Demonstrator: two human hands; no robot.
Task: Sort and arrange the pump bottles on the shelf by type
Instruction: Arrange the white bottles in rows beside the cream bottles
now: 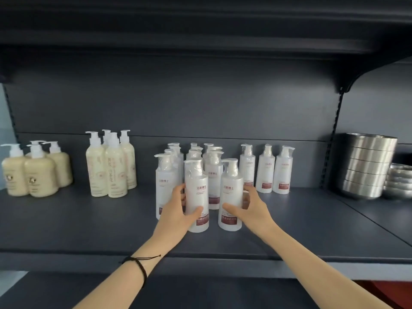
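Note:
On the dark shelf [89, 224] stands a cluster of several white pump bottles with red labels [211, 166]. My left hand [178, 210] is wrapped around the front left white bottle [197, 188]. My right hand [247, 208] grips the front right white bottle [230, 190]. Both bottles stand upright near the shelf's front. Three more white bottles [266, 170] stand in a row to the right. Tall cream pump bottles [111, 166] stand left of centre, and squat beige pump bottles [33, 172] stand at the far left.
A stack of steel bowls [367, 166] stands at the right end of the shelf, with shallower steel dishes [399, 181] beside it. An upper shelf [200, 30] overhangs. A black cord bracelet [140, 266] is on my left wrist.

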